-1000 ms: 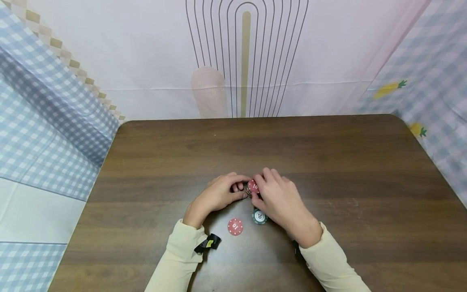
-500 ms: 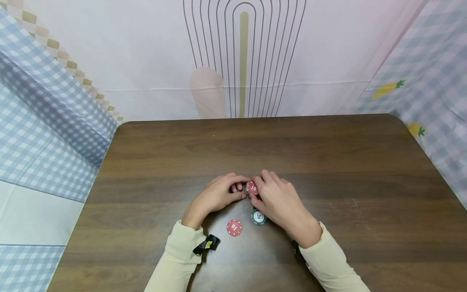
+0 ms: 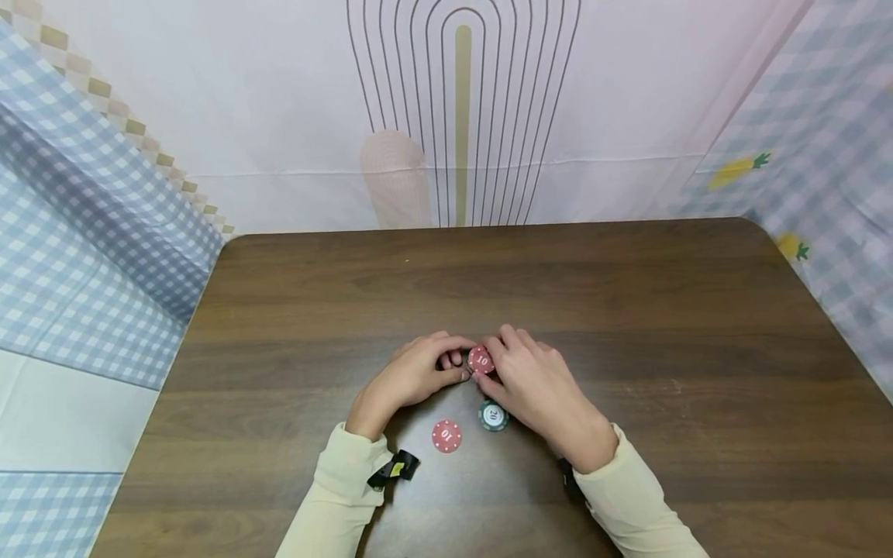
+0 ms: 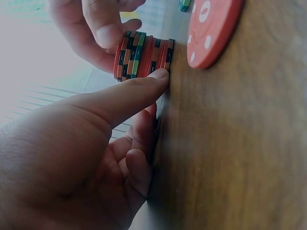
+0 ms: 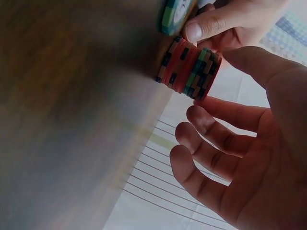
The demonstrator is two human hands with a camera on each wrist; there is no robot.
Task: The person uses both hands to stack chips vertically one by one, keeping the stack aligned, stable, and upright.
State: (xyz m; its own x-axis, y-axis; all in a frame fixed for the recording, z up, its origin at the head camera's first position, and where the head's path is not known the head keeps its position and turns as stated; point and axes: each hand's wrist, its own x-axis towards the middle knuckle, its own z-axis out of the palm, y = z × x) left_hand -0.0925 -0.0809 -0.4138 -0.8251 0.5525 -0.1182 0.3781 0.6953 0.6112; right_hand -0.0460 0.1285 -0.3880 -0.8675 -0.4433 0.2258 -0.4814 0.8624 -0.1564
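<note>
A stack of poker chips in red, green, black and orange [image 4: 144, 56] stands upright on the table between both hands. My left hand [image 3: 421, 370] holds the stack low down, its thumb on the near side and a finger reaching round the far side. On top lies a red poker chip marked 10 [image 3: 480, 360]. My right hand [image 3: 536, 381] pinches this top chip between thumb and index finger, its other fingers loosely bent, as the right wrist view shows. From above, the top chip hides most of the stack.
Closer to the body, a second red chip marked 10 [image 3: 446, 436] lies flat on the brown wooden table [image 3: 628, 310]. A green chip marked 20 [image 3: 493, 416] lies beside it, near the right thumb. Patterned cloths [image 3: 279, 101] hang beyond the table edges.
The top red chip has shifted slightly left with my right fingers and now covers the stack's edge more fully. My left hand has stayed in place. The head view has drifted a little.
</note>
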